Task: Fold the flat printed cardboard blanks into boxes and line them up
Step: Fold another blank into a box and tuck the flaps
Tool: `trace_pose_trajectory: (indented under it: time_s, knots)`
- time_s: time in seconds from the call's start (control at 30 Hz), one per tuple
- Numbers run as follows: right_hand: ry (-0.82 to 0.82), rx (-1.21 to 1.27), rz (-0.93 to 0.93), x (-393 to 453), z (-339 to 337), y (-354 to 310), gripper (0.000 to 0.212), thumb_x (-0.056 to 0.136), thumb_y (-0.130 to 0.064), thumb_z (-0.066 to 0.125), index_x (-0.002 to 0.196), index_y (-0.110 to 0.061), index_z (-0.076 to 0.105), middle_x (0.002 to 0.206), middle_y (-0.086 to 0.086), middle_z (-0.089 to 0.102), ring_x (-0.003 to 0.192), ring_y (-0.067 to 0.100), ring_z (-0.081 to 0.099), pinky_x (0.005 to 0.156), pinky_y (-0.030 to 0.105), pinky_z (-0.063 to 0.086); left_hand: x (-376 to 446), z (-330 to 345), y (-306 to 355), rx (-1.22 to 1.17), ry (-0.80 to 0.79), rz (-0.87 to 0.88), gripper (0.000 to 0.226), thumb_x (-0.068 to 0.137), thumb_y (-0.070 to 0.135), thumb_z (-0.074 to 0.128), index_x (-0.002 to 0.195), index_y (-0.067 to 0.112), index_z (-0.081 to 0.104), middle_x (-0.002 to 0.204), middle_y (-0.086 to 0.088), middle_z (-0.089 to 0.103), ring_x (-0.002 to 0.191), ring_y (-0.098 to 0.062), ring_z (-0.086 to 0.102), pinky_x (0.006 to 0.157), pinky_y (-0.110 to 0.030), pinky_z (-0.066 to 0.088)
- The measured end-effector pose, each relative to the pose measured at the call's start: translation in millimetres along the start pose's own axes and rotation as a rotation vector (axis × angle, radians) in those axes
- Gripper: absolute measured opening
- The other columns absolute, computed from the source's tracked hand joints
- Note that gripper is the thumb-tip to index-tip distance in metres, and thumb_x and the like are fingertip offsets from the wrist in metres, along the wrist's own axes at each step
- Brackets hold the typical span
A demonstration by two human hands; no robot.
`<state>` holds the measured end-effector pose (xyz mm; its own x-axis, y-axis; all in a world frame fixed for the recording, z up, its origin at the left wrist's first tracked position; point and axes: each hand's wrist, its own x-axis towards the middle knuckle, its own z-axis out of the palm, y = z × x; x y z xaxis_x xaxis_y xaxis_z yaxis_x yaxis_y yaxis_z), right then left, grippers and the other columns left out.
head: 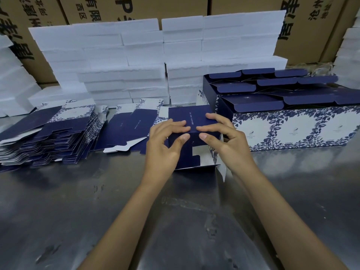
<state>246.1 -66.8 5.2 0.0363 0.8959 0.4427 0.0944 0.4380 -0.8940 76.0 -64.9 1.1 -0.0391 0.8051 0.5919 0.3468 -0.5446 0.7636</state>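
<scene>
1. Steel table (116, 211), white foam blocks (124, 61) and brown cartons (303, 26) behind.
2. Progress, as I judge it: folded boxes (292, 125) already stand in rows at right; a thick stack of flat blanks (48, 137) at left remains, so much is left.
3. Centre table, a half-formed box (191, 133) sits between both hands.
4. Left hand (165, 145) and right hand (224, 141) each pinch its navy panel, thumbs below, fingers on top.

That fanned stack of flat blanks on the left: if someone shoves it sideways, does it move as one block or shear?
Probably shears. The stack of flat blanks is already splayed, edges stepped and loose, so the sheets look free to slide over each other. The steel table looks smooth and shiny, so the bottom sheets would likely skid too. Each blank looks thin and light, with die-cut flaps apt to snag.
</scene>
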Motion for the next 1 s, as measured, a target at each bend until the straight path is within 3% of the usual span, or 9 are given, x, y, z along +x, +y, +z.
trace_pose_trajectory:
  time_s: [0.17, 0.33, 0.4, 0.5, 0.6, 0.73, 0.83, 0.93, 1.0]
  knots:
    - [-0.021, 0.028, 0.017, -0.6, -3.2, 2.4, 0.023, 0.089, -0.007, 0.074, 0.101, -0.027, 0.078, 0.14, -0.014, 0.057, 0.125, 0.003, 0.056, 0.106, 0.03, 0.047, 5.4, -10.6, 1.5, -0.029, -0.068, -0.032, 0.022, 0.091, 0.014, 0.072, 0.102, 0.032, 0.073, 0.117, 0.018, 0.07, 0.13, 0.0, 0.047, 0.108, -0.018, 0.036]
    - [0.029, 0.013, 0.038, -1.3, -6.5, 6.3, 0.018, 0.09, -0.007, 0.073, 0.099, -0.022, 0.079, 0.137, -0.015, 0.061, 0.119, 0.042, 0.051, 0.101, 0.055, 0.048, 3.6, -9.6, 2.3, -0.029, -0.071, -0.029, 0.019, 0.093, 0.012, 0.069, 0.102, 0.028, 0.074, 0.115, 0.015, 0.071, 0.129, -0.001, 0.049, 0.111, -0.024, 0.037]
    - [0.019, 0.017, 0.043, -1.5, -6.6, 6.5, 0.019, 0.091, -0.008, 0.073, 0.101, -0.022, 0.079, 0.139, -0.016, 0.06, 0.12, 0.041, 0.052, 0.105, 0.049, 0.048, 2.4, -10.6, 1.1, -0.035, -0.077, -0.024, 0.019, 0.094, 0.012, 0.068, 0.103, 0.028, 0.074, 0.117, 0.015, 0.071, 0.131, -0.002, 0.048, 0.112, -0.024, 0.037]
    - [0.007, 0.017, 0.043, -2.0, -8.9, 6.8, 0.02, 0.091, -0.007, 0.073, 0.102, -0.023, 0.079, 0.141, -0.015, 0.058, 0.122, 0.021, 0.058, 0.11, 0.045, 0.045, 2.9, -12.1, 1.0, -0.041, -0.1, -0.008, 0.02, 0.095, 0.012, 0.066, 0.104, 0.029, 0.073, 0.118, 0.016, 0.07, 0.131, -0.001, 0.048, 0.112, -0.024, 0.036]
    - [0.021, 0.011, 0.044, -1.7, -10.0, 5.6, 0.021, 0.091, -0.006, 0.072, 0.101, -0.023, 0.079, 0.141, -0.015, 0.059, 0.121, 0.027, 0.054, 0.109, 0.04, 0.046, 4.1, -11.2, -0.1, -0.017, -0.104, 0.027, 0.024, 0.097, 0.007, 0.063, 0.105, 0.027, 0.072, 0.117, 0.015, 0.07, 0.13, -0.002, 0.049, 0.111, -0.025, 0.038]
    - [-0.009, 0.149, 0.098, -3.3, -13.1, 4.8, 0.026, 0.098, -0.008, 0.063, 0.115, -0.024, 0.075, 0.143, -0.013, 0.058, 0.135, 0.001, 0.05, 0.116, 0.034, 0.04, 0.3, -12.8, -6.0, 0.02, -0.082, 0.1, 0.029, 0.099, -0.001, 0.055, 0.113, 0.02, 0.068, 0.121, 0.016, 0.068, 0.128, -0.009, 0.053, 0.107, -0.027, 0.042]
    - [-0.005, 0.279, 0.209, -2.7, -19.5, 4.9, 0.04, 0.102, -0.004, 0.047, 0.129, -0.024, 0.069, 0.132, -0.008, 0.068, 0.124, 0.005, 0.061, 0.097, 0.023, 0.05, -5.4, -8.2, -10.5, 0.159, -0.037, 0.229, 0.026, 0.094, -0.007, 0.053, 0.102, 0.015, 0.066, 0.126, 0.013, 0.064, 0.134, -0.007, 0.047, 0.107, -0.031, 0.043]
    - [-0.039, 0.276, 0.258, -3.9, -26.6, 5.7, 0.064, 0.092, 0.013, 0.032, 0.138, -0.022, 0.06, 0.133, -0.007, 0.067, 0.12, 0.009, 0.062, 0.075, 0.011, 0.049, -7.0, -2.7, -14.0, 0.236, -0.123, 0.252, 0.023, 0.086, 0.022, 0.07, 0.107, 0.024, 0.061, 0.14, 0.015, 0.054, 0.144, -0.006, 0.034, 0.115, -0.025, 0.031]
    - [-0.062, 0.235, 0.264, -3.6, -28.9, 7.6, 0.069, 0.093, 0.017, 0.032, 0.147, -0.023, 0.049, 0.144, -0.006, 0.059, 0.131, 0.012, 0.056, 0.075, 0.011, 0.048, -6.8, -2.1, -18.4, 0.323, -0.246, 0.262, 0.054, 0.074, 0.051, 0.078, 0.117, 0.03, 0.053, 0.15, 0.017, 0.04, 0.15, -0.008, 0.02, 0.119, -0.021, 0.021]
